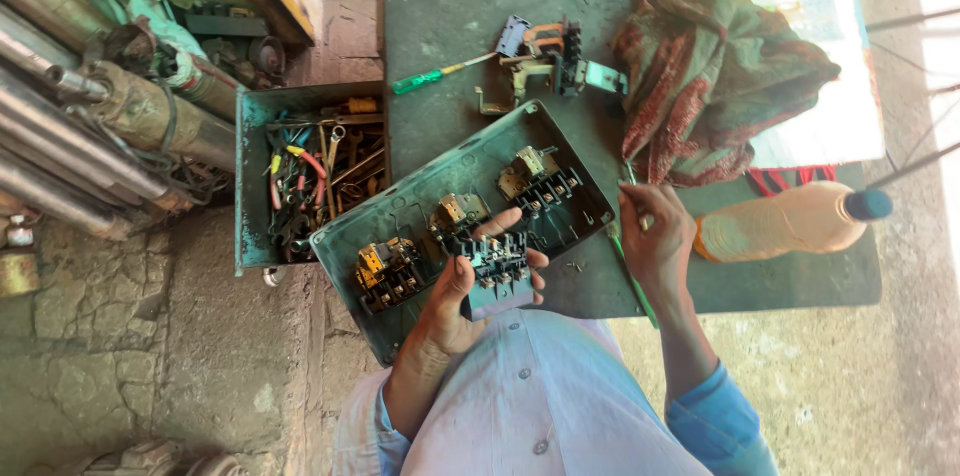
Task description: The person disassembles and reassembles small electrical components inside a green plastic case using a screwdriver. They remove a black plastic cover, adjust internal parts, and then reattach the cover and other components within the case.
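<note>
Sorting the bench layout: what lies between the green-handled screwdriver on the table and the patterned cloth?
In the head view, a loose heap of dismantled switch parts lies between the screwdriver and the cloth.

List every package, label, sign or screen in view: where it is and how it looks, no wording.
Printed sheet or poster: top right of the table, partly under the crumpled cloth; flat, pale, with green and blue print.
Plastic bottle: lying on its side at the table's right edge, beside the right hand; pale orange, blue cap, no label visible.
No screens or signs.
</note>
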